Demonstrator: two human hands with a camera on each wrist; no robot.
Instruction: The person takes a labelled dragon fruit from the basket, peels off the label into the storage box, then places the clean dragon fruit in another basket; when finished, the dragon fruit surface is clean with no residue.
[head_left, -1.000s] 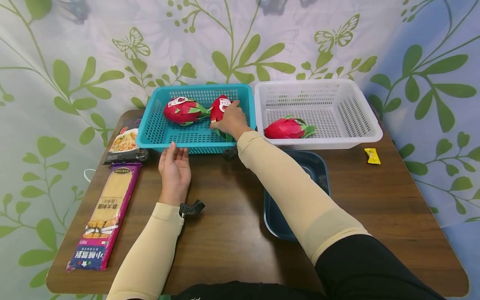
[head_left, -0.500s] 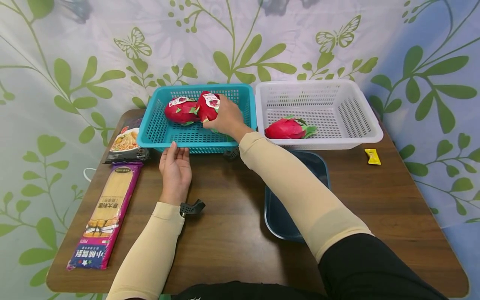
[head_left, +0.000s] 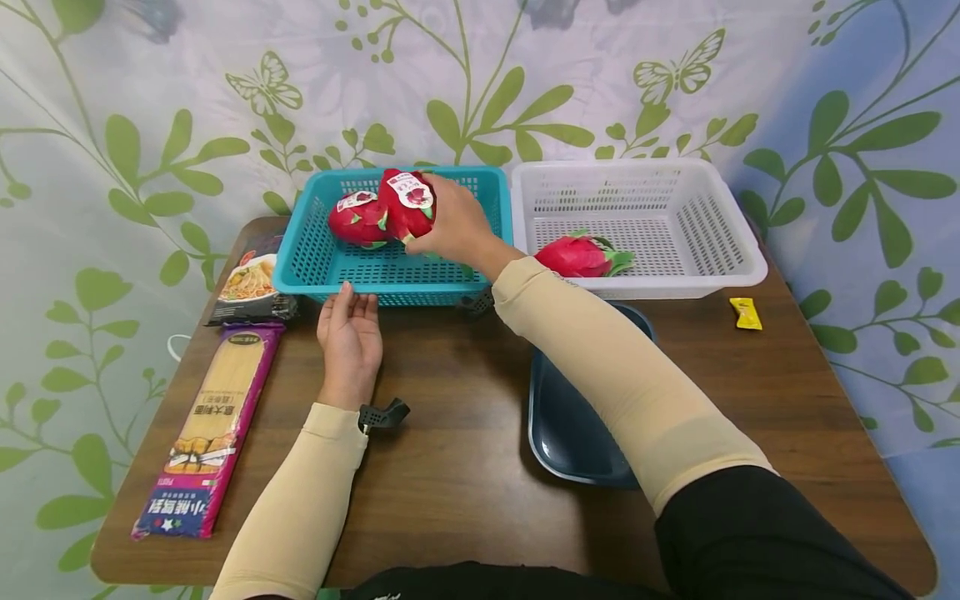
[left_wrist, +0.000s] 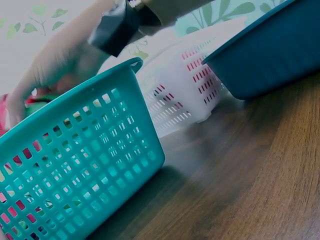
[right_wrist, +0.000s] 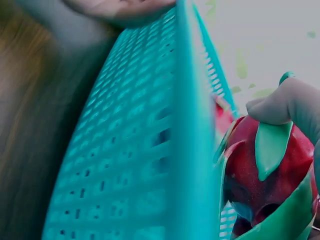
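My right hand [head_left: 457, 221] grips a red dragon fruit [head_left: 405, 208] with green scales and a white label, over the teal basket [head_left: 442, 293]. In the right wrist view, the fingers curl round this dragon fruit [right_wrist: 245, 165]. A second dragon fruit [head_left: 354, 225] lies in the basket at its left, partly covered by the held one. Palm up, my left hand [head_left: 350, 346] rests with relaxed fingers at the basket's front wall. The left wrist view shows the teal basket [left_wrist: 120, 135] close up.
A white basket [head_left: 712, 283] holding another dragon fruit [head_left: 573, 257] stands on the right. Under my right forearm sits a dark blue tray [head_left: 570, 433]. A pasta packet [head_left: 213, 417] and a black food packet [head_left: 251, 283] lie left. A yellow wrapped sweet [head_left: 745, 313] lies far right.
My right hand has moved the dragon fruit up and to the left, off the basket's right side, and turned it beside the other one. The left hand has stayed in place.
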